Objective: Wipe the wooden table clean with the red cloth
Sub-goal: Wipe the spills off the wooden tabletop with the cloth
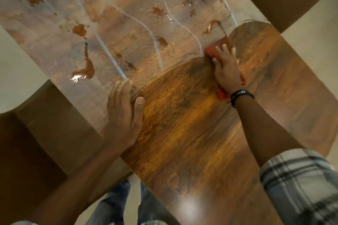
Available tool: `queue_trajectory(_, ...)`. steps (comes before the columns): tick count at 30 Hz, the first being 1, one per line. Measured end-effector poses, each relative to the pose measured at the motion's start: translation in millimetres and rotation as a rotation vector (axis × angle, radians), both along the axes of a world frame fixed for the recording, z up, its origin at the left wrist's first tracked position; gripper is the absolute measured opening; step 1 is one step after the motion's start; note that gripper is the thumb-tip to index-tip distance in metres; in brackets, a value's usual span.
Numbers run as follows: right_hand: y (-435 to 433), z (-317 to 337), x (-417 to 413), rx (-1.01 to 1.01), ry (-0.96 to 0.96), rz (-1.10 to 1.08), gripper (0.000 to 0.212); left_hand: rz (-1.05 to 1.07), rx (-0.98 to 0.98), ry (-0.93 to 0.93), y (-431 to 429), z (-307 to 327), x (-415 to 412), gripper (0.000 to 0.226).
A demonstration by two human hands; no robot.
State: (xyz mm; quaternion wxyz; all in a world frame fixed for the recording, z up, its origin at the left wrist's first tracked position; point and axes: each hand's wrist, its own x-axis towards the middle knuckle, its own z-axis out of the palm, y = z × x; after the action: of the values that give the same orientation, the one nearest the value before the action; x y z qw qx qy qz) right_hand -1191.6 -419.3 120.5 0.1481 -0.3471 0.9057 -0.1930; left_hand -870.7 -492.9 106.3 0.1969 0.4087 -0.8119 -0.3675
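Two hands lie on the wooden table [182, 124], whose near part shows glossy amber-brown grain with a curved edge where a pale, cloudy film begins. The right hand [226, 67] presses flat on the red cloth [217, 46], fingers straight and slightly spread; the cloth sits right at that curved edge, a folded corner showing beyond the fingertips and a crumpled bit poking out by the wrist. A black wristband [241, 95] circles that wrist, and a grey plaid sleeve [300, 184] is rolled up the forearm. The left hand [124, 113] rests palm down on the wood, fingers together and thumb held apart, holding nothing. Across the filmy far part lie irregular wet brown stains [86, 71] and thin wavy white lines [109, 55]. Blue jeans [113, 201] show below the table's near corner
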Motion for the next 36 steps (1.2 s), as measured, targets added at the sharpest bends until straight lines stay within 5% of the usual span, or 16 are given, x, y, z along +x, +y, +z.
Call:
queue_trajectory(8,44,-13,106,0.06,0.12,0.771,0.055,-0.033,-0.01,0.079,-42,-5,-113,0.068)
queue_trajectory(20,-13,-10,-221,0.059,0.085,-0.174,0.048,-0.173,-0.21,-0.121,-60,-23,-178,0.068)
queue_trajectory(25,-38,-9,-244,0.12,0.083,-0.41,0.047,-0.204,-0.238,-0.177,-59,-22,-180,0.062)
queue_trajectory(36,-31,-30,-7,-0.033,0.149,0.545,0.053,-0.167,-0.197,-0.164,-59,-20,-181,0.072)
